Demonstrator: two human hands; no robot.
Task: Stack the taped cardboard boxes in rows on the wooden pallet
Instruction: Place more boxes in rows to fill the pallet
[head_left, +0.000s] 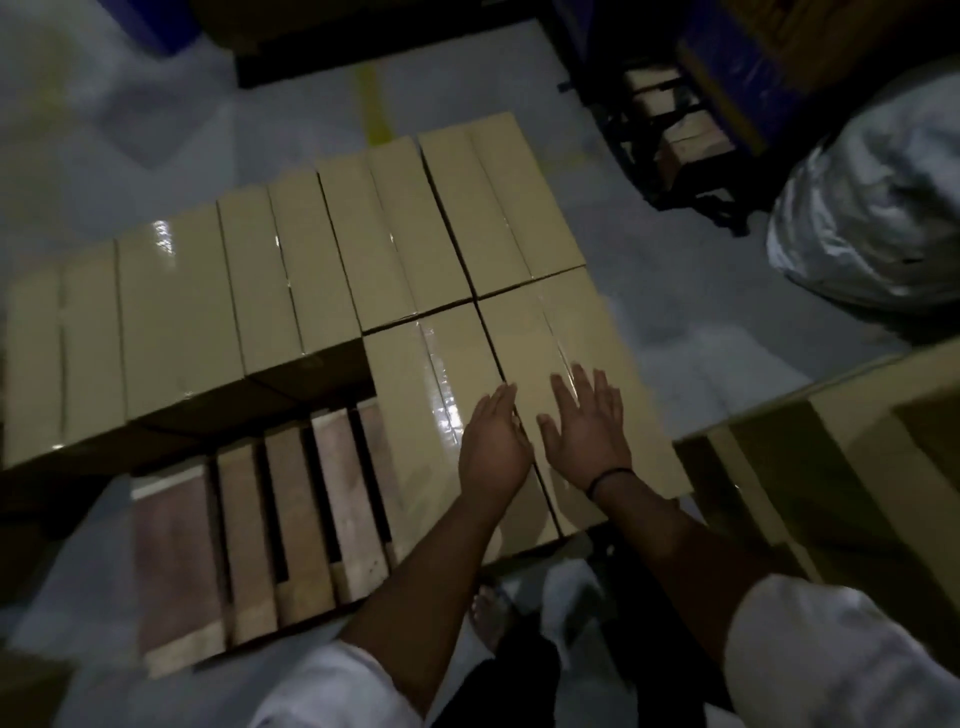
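A wooden pallet (249, 545) lies on the floor with bare slats at its near left. Several taped cardboard boxes stand on it: a far row (291, 270) running from left to right, and two boxes in the near row at the right. My left hand (493, 441) lies flat, fingers straight, on the seam between those two near boxes, the left one (415, 415) and the right one (587, 332). My right hand (584, 421) rests flat with spread fingers on the right box. Neither hand grips anything.
More cardboard boxes (841, 467) stand stacked at the right, close to my right arm. A bulky silver-wrapped bundle (872, 223) sits at the far right. A dark cart or rack (680, 145) is behind the pallet. Grey floor with a yellow line (371, 104) lies beyond.
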